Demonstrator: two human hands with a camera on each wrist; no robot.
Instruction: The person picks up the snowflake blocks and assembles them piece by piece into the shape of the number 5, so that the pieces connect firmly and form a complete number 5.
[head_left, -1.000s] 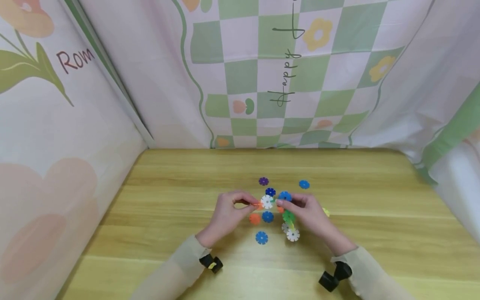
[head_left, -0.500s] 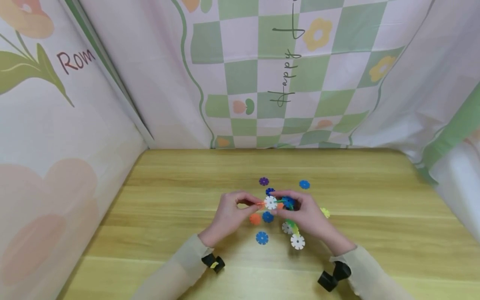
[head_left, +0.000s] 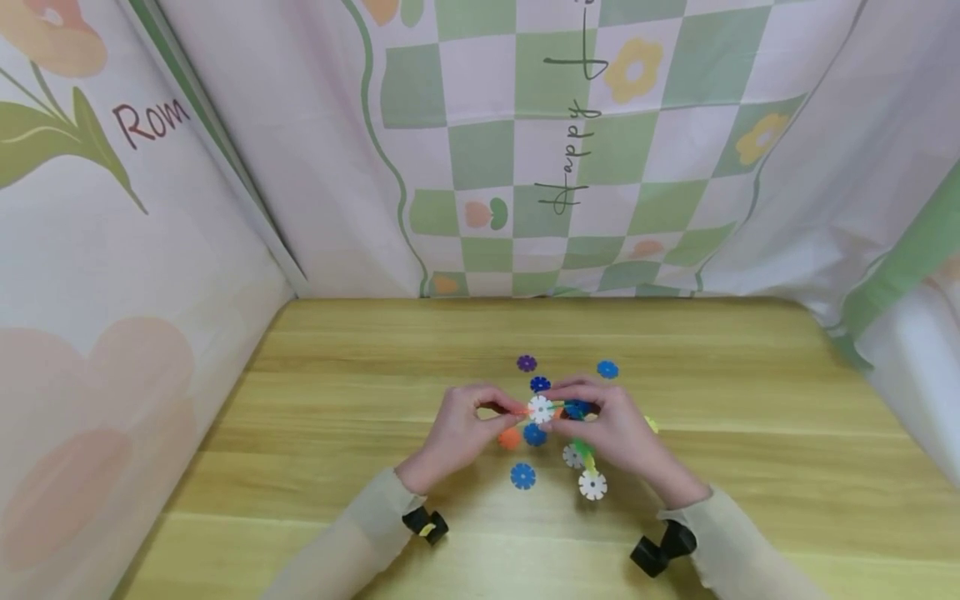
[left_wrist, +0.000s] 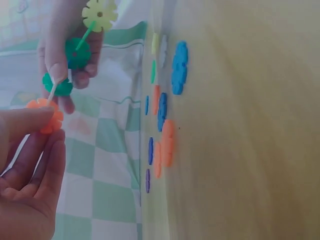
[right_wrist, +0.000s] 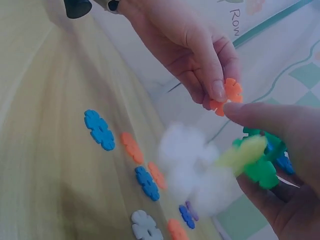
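My left hand [head_left: 457, 429] pinches an orange notched snowflake disc [left_wrist: 50, 120] between thumb and fingers. My right hand [head_left: 618, 421] holds a chain of interlocked snowflake discs, its thumb and fingertip close about the edge of a white disc [head_left: 540, 409]. That white disc meets the orange one on edge; how deep the notches engage is hidden by fingers. Behind it in the chain come a green disc [left_wrist: 59, 87], a blue disc [head_left: 576, 408], a yellow disc [left_wrist: 100, 15] and, dangling at the near end, another white disc [head_left: 592, 484], blurred in the right wrist view.
Loose discs lie on the wooden table [head_left: 360, 333] around the hands: purple [head_left: 527, 363], dark blue [head_left: 540, 384], blue [head_left: 522, 476], orange [head_left: 509, 438] and grey-white [head_left: 573, 456]. A bright blue disc [head_left: 607, 369] lies farther back. Patterned cloth [head_left: 480, 150] hangs behind the table.
The right hand's fingers have shifted left from the blue disc to the upright white disc. The chain's lower end has swung slightly nearer. Over the last half second both hands stay nearly still.
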